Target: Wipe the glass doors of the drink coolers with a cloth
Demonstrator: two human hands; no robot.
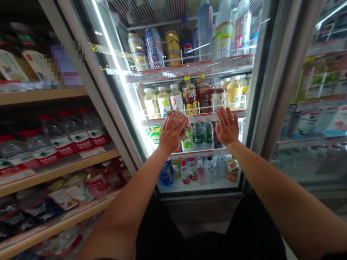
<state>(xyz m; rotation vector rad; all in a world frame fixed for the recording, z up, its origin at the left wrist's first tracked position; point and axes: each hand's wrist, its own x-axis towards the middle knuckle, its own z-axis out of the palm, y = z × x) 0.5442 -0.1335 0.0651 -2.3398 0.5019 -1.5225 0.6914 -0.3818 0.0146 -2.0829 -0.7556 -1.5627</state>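
Left aisle: Wooden-edged shelves (59,172) rise in tiers, red-capped bottles (66,139) lined along a middle row.
Center: The middle cooler (206,195), stocked shelf over shelf, glows against its darker surroundings.
Lighting: A white light strip (113,47) runs down the cooler's left inner edge.
Right: A second, dimmer cooler (311,141) stands beyond a grey metal upright (282,79).
Lower foreground: A grey base panel (200,209) sits in shadow, its detail unclear.
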